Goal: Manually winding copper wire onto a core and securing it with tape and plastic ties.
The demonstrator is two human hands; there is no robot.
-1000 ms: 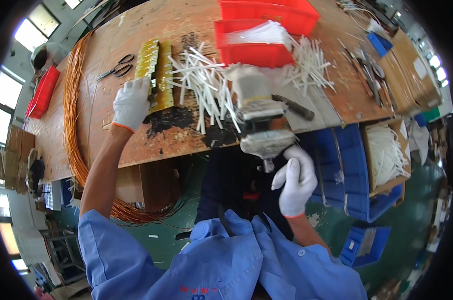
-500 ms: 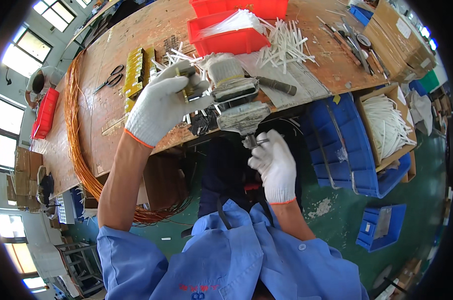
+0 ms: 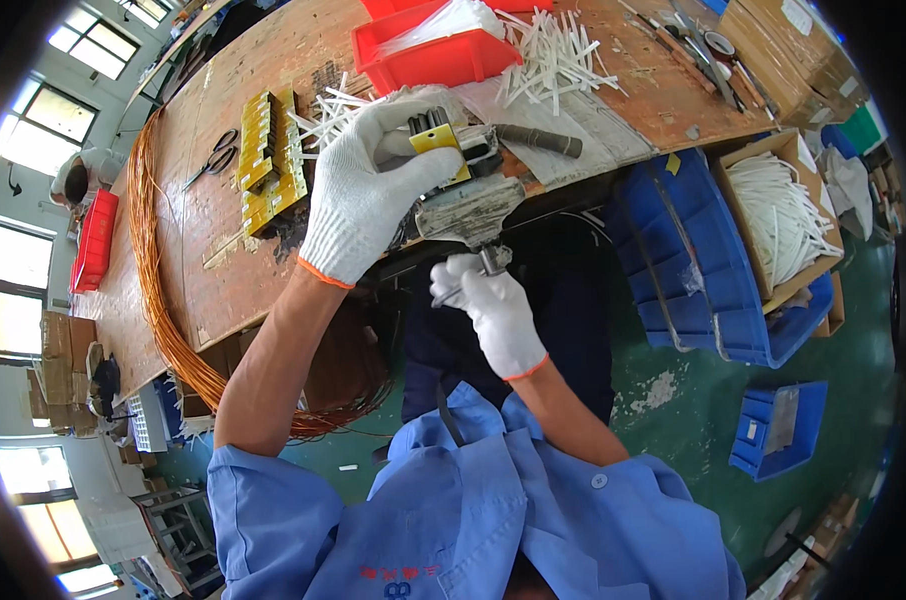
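Note:
My left hand [image 3: 368,180], in a white glove, holds a small yellow block [image 3: 435,138] with dark pins against the top of a grey metal bench vise [image 3: 468,205] fixed at the table's front edge. My right hand [image 3: 488,310], also gloved, is closed around the vise's handle [image 3: 490,262] just below the table edge. A row of yellow blocks [image 3: 268,160] lies on the wooden table [image 3: 223,250] to the left of my left hand. White tubes [image 3: 328,105] are scattered behind it.
A red bin [image 3: 428,55] with white tubes and a dark cylinder [image 3: 538,140] sit behind the vise. Scissors [image 3: 213,160] lie at the left, orange wire coils [image 3: 158,300] hang over the table edge. Blue crates [image 3: 703,270] and a carton of white tubes [image 3: 783,215] stand at the right.
My left hand left the row of yellow blocks and came to the vise with a yellow block. My right hand rose from below and closed on the vise handle.

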